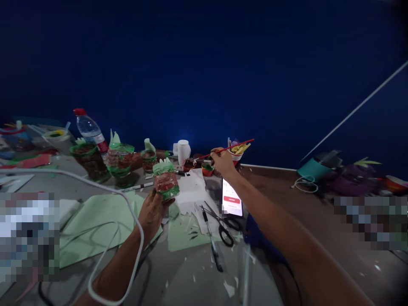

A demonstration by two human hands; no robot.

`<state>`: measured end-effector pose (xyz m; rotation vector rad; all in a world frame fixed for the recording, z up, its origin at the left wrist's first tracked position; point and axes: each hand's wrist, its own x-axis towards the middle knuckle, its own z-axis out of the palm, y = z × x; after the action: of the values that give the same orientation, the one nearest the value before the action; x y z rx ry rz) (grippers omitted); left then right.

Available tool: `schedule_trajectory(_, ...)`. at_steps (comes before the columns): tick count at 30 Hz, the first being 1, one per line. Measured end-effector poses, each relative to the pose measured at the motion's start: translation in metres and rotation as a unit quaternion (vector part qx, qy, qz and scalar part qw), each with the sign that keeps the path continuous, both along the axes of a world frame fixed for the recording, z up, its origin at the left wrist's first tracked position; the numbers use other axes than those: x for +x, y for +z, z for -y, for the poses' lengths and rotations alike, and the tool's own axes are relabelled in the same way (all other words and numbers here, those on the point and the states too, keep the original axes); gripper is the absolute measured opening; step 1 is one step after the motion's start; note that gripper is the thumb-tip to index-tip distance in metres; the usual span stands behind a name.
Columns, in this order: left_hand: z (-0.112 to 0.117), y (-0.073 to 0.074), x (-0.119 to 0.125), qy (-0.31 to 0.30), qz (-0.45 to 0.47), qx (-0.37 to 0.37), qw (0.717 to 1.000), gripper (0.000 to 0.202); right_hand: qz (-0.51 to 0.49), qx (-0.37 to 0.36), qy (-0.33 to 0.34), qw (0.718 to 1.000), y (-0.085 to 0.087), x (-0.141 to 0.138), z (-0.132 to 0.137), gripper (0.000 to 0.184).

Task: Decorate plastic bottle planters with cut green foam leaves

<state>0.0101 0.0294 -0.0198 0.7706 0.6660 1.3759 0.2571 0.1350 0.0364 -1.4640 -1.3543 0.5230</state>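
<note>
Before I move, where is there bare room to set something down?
The grey tabletop nearest the camera is mostly bare, between the left forearm, the light green paper and the black-ended pen; white scraps lie there. It is crowded around the black-handled scissors and lit black phone, and along the back among brown-and-green containers.

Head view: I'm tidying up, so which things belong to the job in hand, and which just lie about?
Job, apparently:
chunky green-and-brown craft piece
thin red-handled brush
small brown-stained cup

Lying about, apparently:
black-handled metal scissors
black-and-clear pen
lit black phone
</note>
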Motion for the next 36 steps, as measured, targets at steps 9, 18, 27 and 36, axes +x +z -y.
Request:
schedule_trajectory(9,0.0,-0.001,0.001,-0.002,-0.03,-0.016,0.999,0.051,0.159,-0.057,0.0,0.986,0.0,-0.025,-0.044,0.016)
schedule_trajectory(18,-0.001,-0.006,0.005,0.029,-0.017,-0.025,0.999,0.048,0.199,-0.131,-0.001,0.971,-0.002,-0.037,-0.075,0.015)
schedule_trajectory(27,-0.001,-0.003,0.003,0.023,-0.019,-0.021,0.999,0.046,0.137,-0.16,-0.014,0.977,-0.003,-0.038,-0.078,0.031)
schedule_trajectory(36,0.003,0.0,0.003,-0.003,-0.017,-0.02,1.0,0.04,0.14,-0.083,0.047,0.986,0.001,-0.012,-0.004,0.023)
